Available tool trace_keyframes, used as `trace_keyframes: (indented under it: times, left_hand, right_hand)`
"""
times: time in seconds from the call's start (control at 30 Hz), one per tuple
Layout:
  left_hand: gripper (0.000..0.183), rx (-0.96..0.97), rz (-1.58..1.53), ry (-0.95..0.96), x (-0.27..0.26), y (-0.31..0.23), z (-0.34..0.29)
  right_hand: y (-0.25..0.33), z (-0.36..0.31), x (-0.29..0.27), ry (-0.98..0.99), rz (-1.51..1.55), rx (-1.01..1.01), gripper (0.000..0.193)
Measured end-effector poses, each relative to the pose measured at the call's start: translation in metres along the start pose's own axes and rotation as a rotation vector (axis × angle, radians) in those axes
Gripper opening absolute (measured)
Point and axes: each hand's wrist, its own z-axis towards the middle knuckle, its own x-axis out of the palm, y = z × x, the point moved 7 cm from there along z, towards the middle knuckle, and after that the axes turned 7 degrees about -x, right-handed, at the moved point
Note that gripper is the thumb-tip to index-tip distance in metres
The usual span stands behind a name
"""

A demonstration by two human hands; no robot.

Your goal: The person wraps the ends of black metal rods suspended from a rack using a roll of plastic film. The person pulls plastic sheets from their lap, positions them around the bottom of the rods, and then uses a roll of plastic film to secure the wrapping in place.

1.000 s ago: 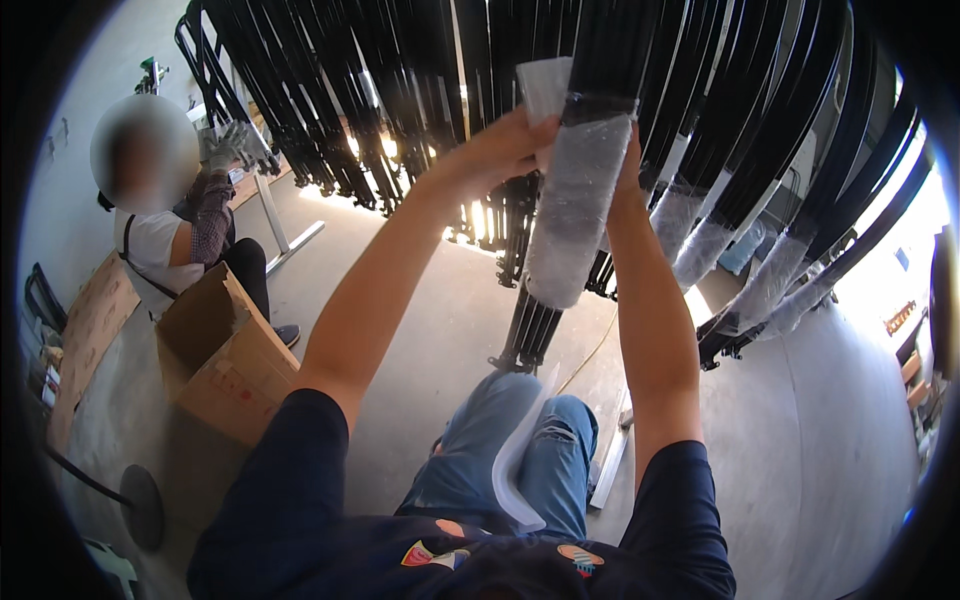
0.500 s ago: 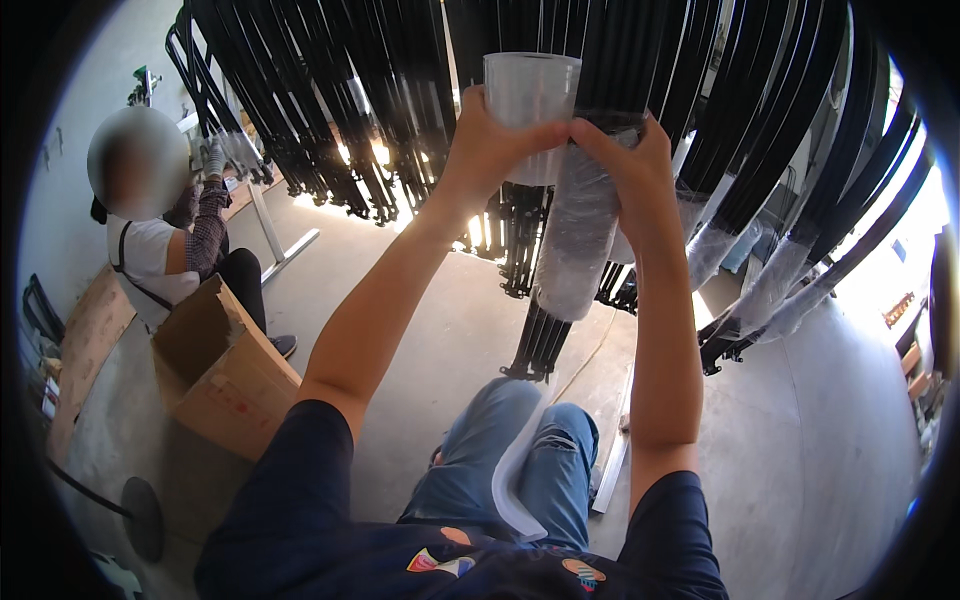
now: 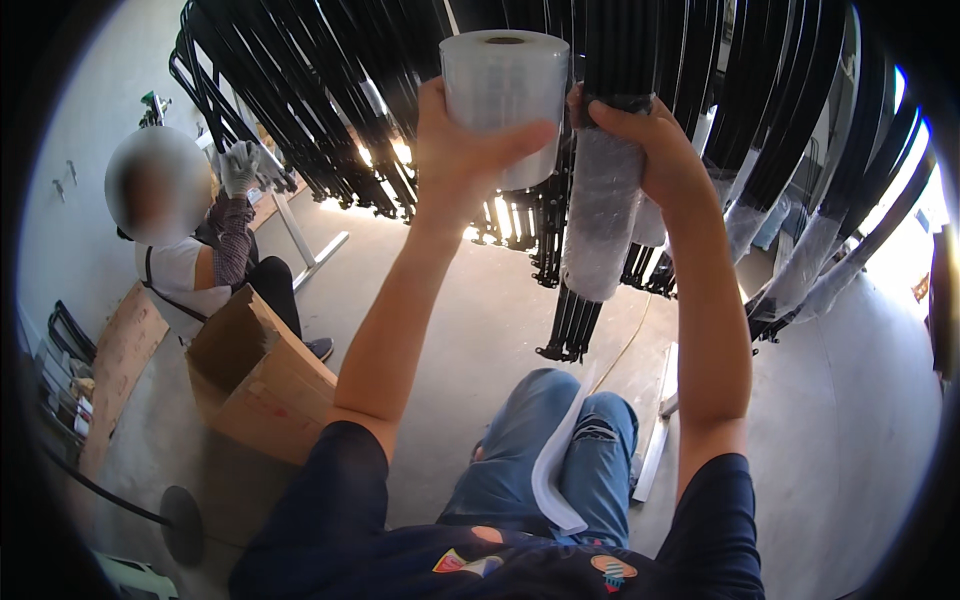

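Note:
My left hand (image 3: 455,155) is wrapped round a roll of clear stretch film (image 3: 505,85), held upright with its brown core at the top. Just right of it hangs a bundle of black metal tubes (image 3: 618,50). Clear film wrap (image 3: 605,220) covers its lower part. My right hand (image 3: 660,140) grips this bundle at the wrap's upper edge, thumb in front. The fingers behind the bundle are partly hidden. The roll and the bundle are close together in front of me.
Rows of hanging black tubes (image 3: 330,110) fill the far side, some film-wrapped at right. An open cardboard box (image 3: 275,390) stands at left, beside a seated person (image 3: 190,275) in gloves. A curved white strip (image 3: 550,475) lies on my jeans. A metal rail (image 3: 655,430) is on the floor.
The film roll has moved left, away from the front of the bundle, and its top now tilts toward me. My right hand stays at the bundle. The view has shifted slightly.

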Motion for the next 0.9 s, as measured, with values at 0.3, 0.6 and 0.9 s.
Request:
trace_keyframes:
  times: [0.3, 0.6, 0.9]
  left_hand:
    - [0.074, 0.006, 0.077, -0.135, 0.004, 0.003, 0.007]
    - [0.077, 0.270, 0.232, -0.337, -0.009, -0.006, -0.009]
    - [0.076, 0.448, 0.109, -0.546, -0.128, -0.010, -0.061]
  right_hand:
    - [-0.009, 0.014, -0.007, 0.360, 0.109, 0.051, 0.018]
    - [-0.014, 0.009, -0.003, 0.382, 0.270, 0.059, 0.021]
    - [0.011, -0.004, -0.036, 0.305, 0.227, -0.169, 0.038]
